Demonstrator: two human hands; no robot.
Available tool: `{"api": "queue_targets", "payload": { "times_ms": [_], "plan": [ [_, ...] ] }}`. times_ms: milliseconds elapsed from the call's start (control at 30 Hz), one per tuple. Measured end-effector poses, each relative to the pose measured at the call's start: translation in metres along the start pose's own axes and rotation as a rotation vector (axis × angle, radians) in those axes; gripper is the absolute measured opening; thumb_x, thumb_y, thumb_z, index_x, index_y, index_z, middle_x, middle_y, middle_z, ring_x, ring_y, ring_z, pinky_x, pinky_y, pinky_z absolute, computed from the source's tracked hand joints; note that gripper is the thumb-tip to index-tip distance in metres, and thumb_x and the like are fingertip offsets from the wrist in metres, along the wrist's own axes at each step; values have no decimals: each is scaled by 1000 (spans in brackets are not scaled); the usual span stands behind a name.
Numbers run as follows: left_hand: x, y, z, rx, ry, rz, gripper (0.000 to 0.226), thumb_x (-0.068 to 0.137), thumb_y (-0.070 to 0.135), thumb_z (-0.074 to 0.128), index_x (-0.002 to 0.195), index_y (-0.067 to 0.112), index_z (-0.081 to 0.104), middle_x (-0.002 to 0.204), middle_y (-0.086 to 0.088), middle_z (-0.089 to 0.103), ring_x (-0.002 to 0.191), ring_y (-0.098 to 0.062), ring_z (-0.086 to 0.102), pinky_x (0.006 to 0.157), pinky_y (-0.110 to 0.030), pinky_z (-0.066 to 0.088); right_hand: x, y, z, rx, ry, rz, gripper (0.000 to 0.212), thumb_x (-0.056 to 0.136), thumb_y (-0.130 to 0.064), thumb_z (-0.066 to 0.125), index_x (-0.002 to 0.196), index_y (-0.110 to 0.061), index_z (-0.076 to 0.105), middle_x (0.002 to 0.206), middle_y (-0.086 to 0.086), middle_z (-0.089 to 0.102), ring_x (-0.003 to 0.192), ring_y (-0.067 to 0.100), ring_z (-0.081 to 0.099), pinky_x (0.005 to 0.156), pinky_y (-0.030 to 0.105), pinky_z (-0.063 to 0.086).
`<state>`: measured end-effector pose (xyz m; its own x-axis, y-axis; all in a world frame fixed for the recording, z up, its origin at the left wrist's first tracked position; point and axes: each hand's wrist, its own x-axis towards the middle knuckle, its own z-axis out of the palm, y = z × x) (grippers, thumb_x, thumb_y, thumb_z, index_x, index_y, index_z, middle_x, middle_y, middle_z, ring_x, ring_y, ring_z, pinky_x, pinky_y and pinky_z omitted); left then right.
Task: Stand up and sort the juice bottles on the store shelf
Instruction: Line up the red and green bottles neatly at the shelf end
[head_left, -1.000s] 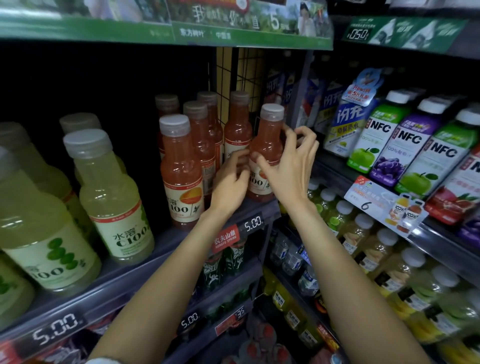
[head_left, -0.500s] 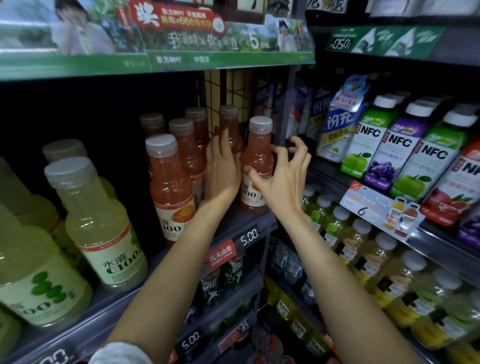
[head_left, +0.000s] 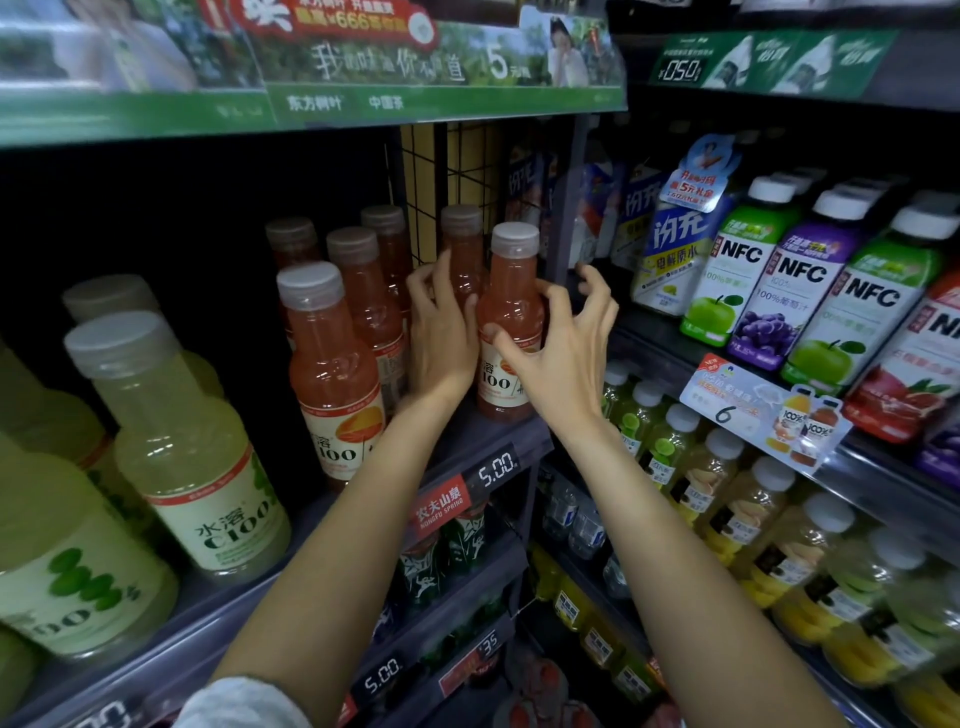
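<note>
Several orange juice bottles with grey caps stand in rows on the dark shelf (head_left: 483, 441). The front right orange juice bottle (head_left: 511, 291) stands upright at the shelf's right end. My right hand (head_left: 566, 358) pinches it, thumb across the label and index finger curled round its right side, while the other fingers are spread off it. My left hand (head_left: 441, 338) is just left of this bottle with loosely curled fingers; its thumb side lies against the bottle. Another front orange bottle (head_left: 332, 374) stands further left.
Pale green C100 bottles (head_left: 182, 452) fill the shelf's left part. NFC juice bottles (head_left: 795, 291) lean on the right-hand rack, with yellow-green bottles (head_left: 727, 499) below them. A wire grid divider (head_left: 447, 171) stands behind the orange rows. Price tags line the shelf edges.
My left hand went from flat between the bottles to curled beside the front right bottle. My right hand closed in on that bottle's right side. The camera moved closer.
</note>
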<state>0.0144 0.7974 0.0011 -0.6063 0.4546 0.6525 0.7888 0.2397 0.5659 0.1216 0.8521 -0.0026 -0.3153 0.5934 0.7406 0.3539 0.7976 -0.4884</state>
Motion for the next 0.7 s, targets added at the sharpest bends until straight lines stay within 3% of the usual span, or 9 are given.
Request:
{"api": "queue_targets", "payload": {
  "times_ms": [100,200,300,367,533,700],
  "plan": [
    [1,1,-1,24,-37,-19,53,102,21,39,151,14,20,151,-11,32,136,-27,34,107,-34,27,1,1,0,5,-10,0,62,74,-50,70,119,-10,56,140,20,31,126,34,33,102,42,38],
    [2,2,-4,-88,-60,-31,48,104,24,33,151,19,22,151,-7,32,134,-24,36,107,-34,28,2,1,0,6,-23,3,62,75,-51,69,120,-10,55,141,19,30,128,33,31,103,42,37],
    [-6,2,-4,-180,-96,-82,48,105,27,28,152,21,18,154,-5,26,135,-18,32,92,-8,12,1,1,-1,0,-32,8,62,77,-51,67,122,-10,56,143,19,29,129,33,30,103,41,35],
    [-9,2,-3,-212,-126,-144,52,105,33,27,153,18,13,156,-6,22,140,-18,26,87,-4,4,1,0,-3,12,-44,5,61,77,-49,67,122,-9,57,144,19,28,131,33,28,105,40,33],
    [-21,-3,-1,-419,-195,-233,67,98,56,22,154,22,6,160,-2,16,146,-18,19,119,-36,12,11,3,-11,136,-164,28,58,76,-43,70,123,-11,59,153,15,15,141,30,9,115,41,16],
    [-37,-6,-5,-614,-284,-331,63,99,50,31,153,34,3,160,8,14,146,-12,17,119,-37,16,15,6,-19,105,-247,-1,59,80,-43,68,129,-13,56,157,12,9,143,30,3,115,43,11]
  ]
}}
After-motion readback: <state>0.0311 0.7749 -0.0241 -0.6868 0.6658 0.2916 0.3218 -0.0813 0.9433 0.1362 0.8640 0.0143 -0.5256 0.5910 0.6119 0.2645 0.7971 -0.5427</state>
